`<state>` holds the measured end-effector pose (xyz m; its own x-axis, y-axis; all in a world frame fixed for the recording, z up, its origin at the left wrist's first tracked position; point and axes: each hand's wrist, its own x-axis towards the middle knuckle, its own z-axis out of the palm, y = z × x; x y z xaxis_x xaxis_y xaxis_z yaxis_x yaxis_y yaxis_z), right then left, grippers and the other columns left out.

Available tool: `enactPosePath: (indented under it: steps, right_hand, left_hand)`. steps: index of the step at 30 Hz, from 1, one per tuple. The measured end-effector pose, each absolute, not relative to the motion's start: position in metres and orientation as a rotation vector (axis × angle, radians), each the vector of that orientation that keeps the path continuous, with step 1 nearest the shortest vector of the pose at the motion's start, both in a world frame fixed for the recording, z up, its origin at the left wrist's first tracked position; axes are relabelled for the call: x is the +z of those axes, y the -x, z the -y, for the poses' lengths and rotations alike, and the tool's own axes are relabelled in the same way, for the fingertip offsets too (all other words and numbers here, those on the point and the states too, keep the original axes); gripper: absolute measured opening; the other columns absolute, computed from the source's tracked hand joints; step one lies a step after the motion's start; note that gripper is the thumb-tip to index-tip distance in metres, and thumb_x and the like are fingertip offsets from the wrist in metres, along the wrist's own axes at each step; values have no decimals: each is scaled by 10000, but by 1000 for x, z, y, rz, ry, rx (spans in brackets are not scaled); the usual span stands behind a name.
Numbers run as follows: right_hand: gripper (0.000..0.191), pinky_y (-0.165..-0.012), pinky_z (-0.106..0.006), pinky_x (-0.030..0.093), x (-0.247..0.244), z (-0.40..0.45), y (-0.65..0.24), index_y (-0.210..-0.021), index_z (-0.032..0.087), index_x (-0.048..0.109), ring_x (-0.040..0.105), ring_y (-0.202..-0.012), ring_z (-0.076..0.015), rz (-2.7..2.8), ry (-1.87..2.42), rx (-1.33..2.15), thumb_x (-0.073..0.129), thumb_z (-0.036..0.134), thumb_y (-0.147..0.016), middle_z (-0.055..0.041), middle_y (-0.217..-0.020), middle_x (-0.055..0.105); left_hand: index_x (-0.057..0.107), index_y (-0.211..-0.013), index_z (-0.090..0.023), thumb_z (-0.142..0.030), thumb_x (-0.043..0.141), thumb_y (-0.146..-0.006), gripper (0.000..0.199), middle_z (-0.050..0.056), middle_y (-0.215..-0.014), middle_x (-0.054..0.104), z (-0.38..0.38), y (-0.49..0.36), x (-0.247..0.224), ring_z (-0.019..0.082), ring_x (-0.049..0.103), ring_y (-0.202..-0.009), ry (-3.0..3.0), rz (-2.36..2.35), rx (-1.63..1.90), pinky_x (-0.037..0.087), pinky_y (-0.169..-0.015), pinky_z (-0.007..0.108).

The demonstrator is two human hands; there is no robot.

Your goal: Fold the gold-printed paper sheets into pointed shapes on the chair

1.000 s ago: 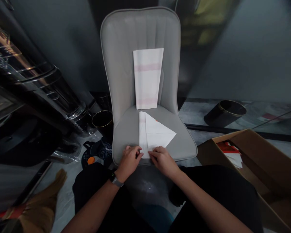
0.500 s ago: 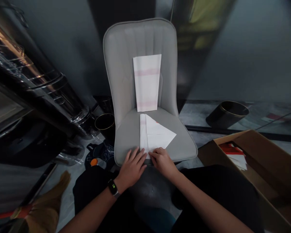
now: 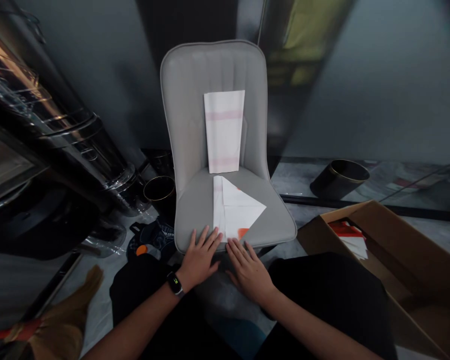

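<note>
A partly folded white paper sheet [image 3: 240, 210] lies on the seat of a grey chair [image 3: 195, 215]. Its right side comes to a point, and an orange-red patch shows near its lower edge. At the sheet's lower left corner rest the fingertips of my left hand [image 3: 198, 260], spread with nothing held. My right hand [image 3: 250, 275] lies flat at the lower edge, fingers stretched out over the seat's front rim. A second folded white paper piece [image 3: 225, 132], with two faint pink bands, leans upright against the backrest.
On the right stands an open cardboard box [image 3: 405, 250] with red-and-white folded paper [image 3: 350, 240] inside. Black bins [image 3: 339, 180] [image 3: 159, 192] are on the floor at both sides. A dark bag [image 3: 153, 237] and a broom [image 3: 65, 320] lie at the left.
My right hand has gone from pinching the sheet's lower edge to lying flat with fingers extended. The orange-red patch there has come into view. My left hand's fingers stay spread near the corner.
</note>
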<state>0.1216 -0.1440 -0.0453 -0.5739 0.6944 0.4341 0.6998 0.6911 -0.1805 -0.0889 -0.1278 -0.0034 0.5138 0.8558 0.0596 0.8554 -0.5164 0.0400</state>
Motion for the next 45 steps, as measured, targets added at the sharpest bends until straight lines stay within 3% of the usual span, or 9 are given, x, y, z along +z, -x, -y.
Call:
enactPosePath:
  steps: [7,9,12,16,19,22,27,32,45]
  right_hand:
    - [686,-1189,-599,334,-46,139,-128,-1520,98,447,448,-1446,-355,2468,1105,88,660,275,-893,-197,-1569,461]
    - [614,-1172,-595,354,-41,136,-128,-1478,115,506,475,-1425,-354,2443,1123,129,657,270,-903,-191,-1542,502]
    - [355,-1087,-518,459,-35,124,-128,-1319,181,653,616,-1279,-284,2319,1160,268,546,198,-981,-134,-1366,677]
    - [270,-923,-437,550,-38,105,-123,-1120,229,750,690,-1017,-256,2128,1167,375,515,174,-1000,-99,-1066,763]
    - [251,-883,-434,571,-47,96,-117,-1101,212,762,665,-952,-269,1973,1205,413,550,182,-970,-106,-958,713]
    - [274,-861,-415,591,-55,92,-115,-1151,190,746,668,-948,-263,1863,1242,456,570,181,-942,-119,-1004,680]
    - [229,-852,-397,583,-59,99,-117,-1101,224,749,672,-926,-252,1893,1205,382,556,216,-978,-94,-975,698]
    - [192,-819,-377,571,-57,106,-119,-1078,218,710,670,-903,-243,1917,1176,218,528,231,-1016,-91,-966,706]
    - [227,-777,-348,544,-61,105,-126,-1017,213,706,626,-885,-226,2017,1128,140,479,217,-1028,-96,-979,670]
  left_hand:
    - [245,-1630,-225,-298,639,-898,834,126,-1675,298,126,92,-9,371,199,-1558,-2761,-1526,119,158,-1222,664]
    - [221,-1635,-203,-298,611,-912,827,130,-1682,276,128,95,-11,365,166,-1568,-2776,-1513,101,138,-1230,648]
    - [175,-1644,-176,-314,573,-932,828,123,-1689,257,133,99,-14,352,131,-1576,-2792,-1515,99,119,-1245,610]
    - [177,-1646,-199,-332,581,-937,828,101,-1686,277,137,103,-16,347,134,-1577,-2802,-1524,117,96,-1253,605]
    - [224,-1634,-237,-340,569,-965,760,88,-1664,335,135,103,-18,328,198,-1564,-2740,-1493,240,145,-1252,593]
    - [322,-1594,-208,-355,550,-1000,652,127,-1569,473,129,97,-20,306,386,-1475,-2530,-1588,581,267,-1223,563]
    - [683,-1265,-233,-314,573,-1015,285,78,-1218,703,120,94,-21,252,595,-1191,-2262,-1576,967,465,-1074,477]
    - [772,-1077,-254,-262,622,-996,170,42,-981,758,116,99,-16,239,613,-1043,-2230,-1488,1008,516,-966,451]
    - [777,-1004,-237,-257,658,-977,124,42,-914,751,109,96,-8,240,604,-976,-2209,-1465,932,505,-908,421]
